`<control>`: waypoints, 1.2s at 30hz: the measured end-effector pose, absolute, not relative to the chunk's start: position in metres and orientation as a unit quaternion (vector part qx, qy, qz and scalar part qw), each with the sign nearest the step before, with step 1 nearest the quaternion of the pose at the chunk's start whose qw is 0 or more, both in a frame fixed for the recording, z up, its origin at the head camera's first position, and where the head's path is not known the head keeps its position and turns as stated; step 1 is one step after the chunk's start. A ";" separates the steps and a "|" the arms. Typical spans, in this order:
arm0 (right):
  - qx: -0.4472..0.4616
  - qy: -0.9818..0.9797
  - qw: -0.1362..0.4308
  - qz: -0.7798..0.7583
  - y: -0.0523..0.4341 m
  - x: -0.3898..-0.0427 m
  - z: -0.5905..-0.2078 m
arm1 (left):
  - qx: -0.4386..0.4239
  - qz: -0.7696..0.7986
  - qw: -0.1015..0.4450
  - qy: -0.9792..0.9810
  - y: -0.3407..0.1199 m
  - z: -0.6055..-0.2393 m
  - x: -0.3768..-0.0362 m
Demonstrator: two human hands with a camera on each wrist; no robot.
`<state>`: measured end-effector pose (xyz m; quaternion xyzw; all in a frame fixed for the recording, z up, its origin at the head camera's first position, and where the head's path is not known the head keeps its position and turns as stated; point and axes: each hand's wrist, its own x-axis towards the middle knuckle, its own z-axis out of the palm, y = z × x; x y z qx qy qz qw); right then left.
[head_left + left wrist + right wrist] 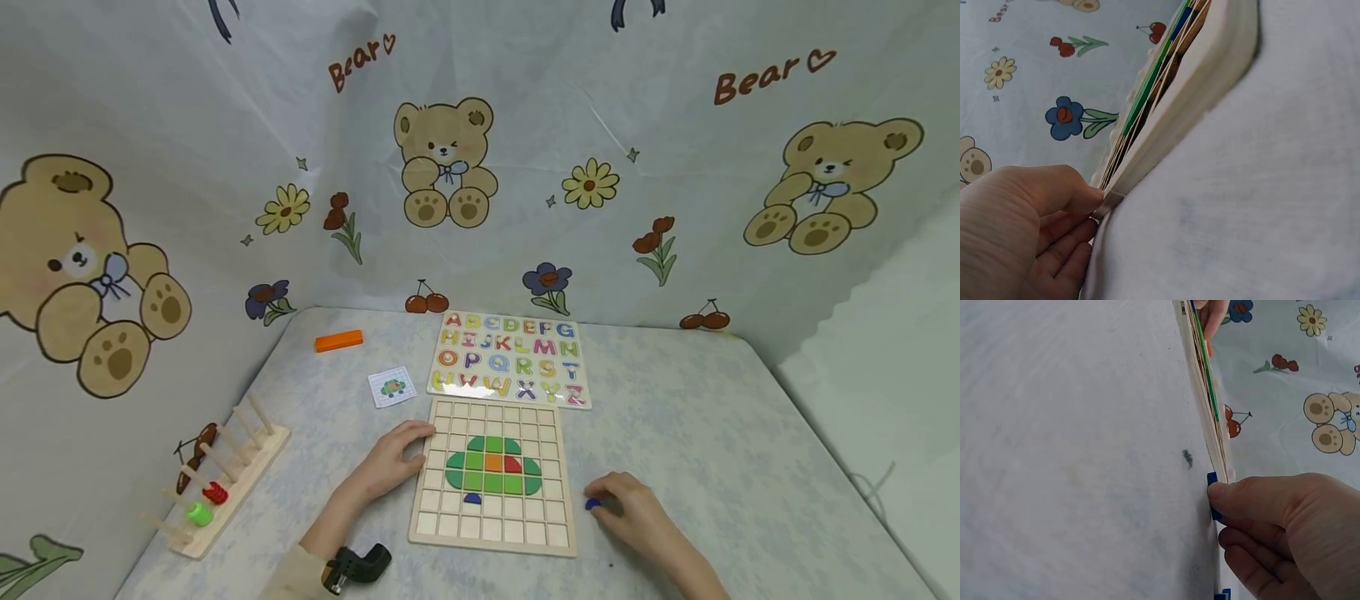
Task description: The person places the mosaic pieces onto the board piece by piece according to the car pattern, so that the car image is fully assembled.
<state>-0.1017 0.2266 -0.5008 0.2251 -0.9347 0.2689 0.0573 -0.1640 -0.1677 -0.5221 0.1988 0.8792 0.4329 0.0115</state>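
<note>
A wooden grid board (pixel 491 529) lies at the middle of the table, bearing a pattern of green tiles (pixel 492 482), an orange tile (pixel 492 462) and a red tile (pixel 512 464). Below the pattern sits a blue half-round piece (pixel 472 498). My left hand (pixel 392 460) rests at the board's left side, with thumb and fingertips touching its edge in the left wrist view. Off the right side, my right hand (pixel 637 515) pinches a small blue piece (pixel 1212 477) between thumb and finger, low over the table; the fingers partly hide it.
An alphabet board (pixel 510 358) lies directly behind the grid board. To the left are a pattern card (pixel 392 387), an orange block (pixel 338 341) and a wooden peg rack (pixel 240 487) with green and red beads. A bear-print cloth (pixel 525 250) rises behind the table.
</note>
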 end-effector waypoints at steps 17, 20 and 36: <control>0.218 -0.928 0.100 0.285 0.211 -0.109 -0.507 | 0.199 0.437 0.015 0.877 -0.168 -0.521 -0.163; 0.199 -0.933 0.103 0.282 0.208 -0.111 -0.507 | 0.202 0.436 0.013 0.877 -0.168 -0.520 -0.163; 0.157 -0.929 0.092 0.322 0.214 -0.112 -0.507 | 0.204 0.437 0.008 0.876 -0.167 -0.518 -0.162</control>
